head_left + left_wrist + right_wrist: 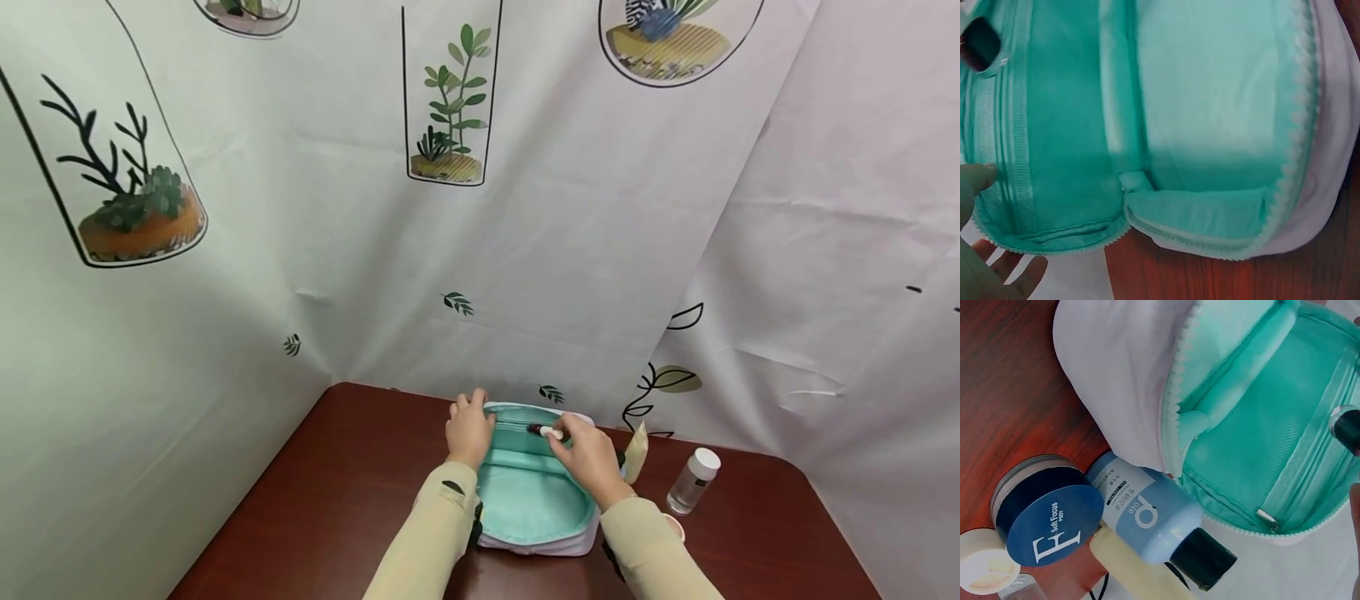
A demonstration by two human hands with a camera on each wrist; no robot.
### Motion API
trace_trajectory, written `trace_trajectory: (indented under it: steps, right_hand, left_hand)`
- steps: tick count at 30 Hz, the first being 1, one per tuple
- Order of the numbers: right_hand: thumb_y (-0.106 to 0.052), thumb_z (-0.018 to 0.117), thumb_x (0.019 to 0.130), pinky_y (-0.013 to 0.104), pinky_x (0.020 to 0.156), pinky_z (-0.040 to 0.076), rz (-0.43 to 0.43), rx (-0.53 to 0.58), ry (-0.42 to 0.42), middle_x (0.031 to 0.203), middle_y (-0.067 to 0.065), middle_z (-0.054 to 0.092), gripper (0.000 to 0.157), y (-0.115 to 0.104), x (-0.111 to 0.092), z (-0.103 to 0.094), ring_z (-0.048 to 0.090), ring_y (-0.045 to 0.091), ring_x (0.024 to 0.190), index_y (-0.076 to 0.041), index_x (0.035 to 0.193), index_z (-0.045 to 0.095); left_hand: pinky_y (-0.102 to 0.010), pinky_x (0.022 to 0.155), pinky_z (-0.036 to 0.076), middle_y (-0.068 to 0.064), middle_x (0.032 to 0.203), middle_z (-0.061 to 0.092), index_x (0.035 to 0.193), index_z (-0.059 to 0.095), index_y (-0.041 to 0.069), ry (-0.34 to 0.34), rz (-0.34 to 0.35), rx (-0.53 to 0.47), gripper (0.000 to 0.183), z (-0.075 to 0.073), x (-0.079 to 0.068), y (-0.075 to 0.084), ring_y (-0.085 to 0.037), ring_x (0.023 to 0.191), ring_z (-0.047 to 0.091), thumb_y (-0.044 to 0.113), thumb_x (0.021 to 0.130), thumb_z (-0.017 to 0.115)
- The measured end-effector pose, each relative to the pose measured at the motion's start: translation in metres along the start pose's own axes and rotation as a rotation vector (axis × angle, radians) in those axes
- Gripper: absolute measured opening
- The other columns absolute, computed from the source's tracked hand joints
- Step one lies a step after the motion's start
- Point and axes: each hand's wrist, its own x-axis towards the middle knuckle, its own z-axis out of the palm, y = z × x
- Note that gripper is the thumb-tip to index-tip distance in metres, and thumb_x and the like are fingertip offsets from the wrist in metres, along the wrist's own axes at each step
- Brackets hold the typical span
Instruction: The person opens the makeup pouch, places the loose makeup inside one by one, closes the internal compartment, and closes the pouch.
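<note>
A pale lilac toiletry bag [525,546] lies unzipped on the table, its mint-green lining [528,500] showing and its lid raised at the back. My left hand [470,429] grips the lid's left edge, thumb on the inner side and fingers behind, as the left wrist view [997,269] also shows. Between thumb and fingers, my right hand [588,457] pinches a small dark tube with a white end [536,429]. It is held in front of the zipped mesh pocket [1272,419] inside the lid. The exact kind of tube cannot be made out.
Right of the bag stand a blue bottle with a black cap [1154,512], a cream-coloured tube [637,454], a round jar with a dark blue lid [1054,525] and a clear bottle with a white cap [692,483]. A small pale-lidded pot [985,562] is beside them. Printed cloth hangs behind the table.
</note>
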Motion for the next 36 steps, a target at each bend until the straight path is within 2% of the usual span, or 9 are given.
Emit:
trace_trajectory:
  steps: [6,14,23,28,33,36]
  right_hand:
    - [-0.013,0.076,0.076,0.024,0.050,0.042,-0.036,-0.007,0.024,0.074,-0.007,0.057,0.021,-0.001,0.001,0.001,0.050,0.004,0.057,-0.019,0.078,0.056]
    - [-0.017,0.076,0.078,0.024,0.050,0.040,0.022,-0.037,0.007,0.072,-0.008,0.056,0.020,-0.003,0.002,0.014,0.045,0.004,0.056,-0.020,0.078,0.055]
    - [-0.020,0.076,0.078,0.024,0.049,0.038,0.050,-0.050,0.034,0.072,-0.006,0.057,0.020,-0.010,0.004,0.025,0.044,0.004,0.053,-0.018,0.079,0.056]
    - [-0.023,0.073,0.081,0.026,0.052,0.041,0.134,0.001,-0.011,0.076,-0.004,0.060,0.015,-0.013,0.008,0.029,0.052,0.008,0.058,-0.017,0.084,0.060]
    - [-0.024,0.069,0.084,0.031,0.055,0.045,0.271,0.056,-0.066,0.079,0.000,0.064,0.014,-0.019,0.013,0.034,0.057,0.014,0.063,-0.013,0.090,0.064]
    - [-0.023,0.066,0.086,0.033,0.056,0.046,0.320,0.101,-0.096,0.082,0.004,0.066,0.016,-0.023,0.014,0.039,0.059,0.016,0.064,-0.010,0.096,0.066]
  left_hand:
    - [-0.044,0.073,0.044,-0.013,0.109,0.049,0.111,0.054,0.013,0.019,0.023,0.039,0.033,0.003,0.000,0.000,-0.030,0.100,0.049,0.021,0.083,0.070]
    - [-0.044,0.077,0.044,-0.014,0.113,0.048,0.118,0.054,0.011,-0.037,0.032,-0.008,0.045,0.000,-0.002,-0.006,-0.031,0.104,0.047,0.018,0.079,0.075]
    - [-0.041,0.075,0.044,-0.014,0.114,0.049,0.120,0.054,0.012,-0.064,0.032,0.001,0.044,0.002,0.001,-0.007,-0.030,0.103,0.047,0.019,0.081,0.073]
    - [-0.039,0.066,0.046,-0.013,0.112,0.053,0.121,0.058,0.013,-0.059,0.045,-0.041,0.030,-0.002,0.004,-0.011,-0.030,0.101,0.050,0.010,0.091,0.057]
    - [-0.040,0.070,0.049,-0.013,0.110,0.059,0.124,0.060,0.012,-0.057,0.070,-0.111,0.035,-0.005,0.007,-0.016,-0.033,0.102,0.054,0.001,0.092,0.049]
    - [-0.038,0.063,0.048,-0.013,0.094,0.063,0.125,0.054,0.008,-0.061,0.054,-0.154,0.032,-0.006,0.008,-0.020,-0.030,0.084,0.059,0.002,0.094,0.048]
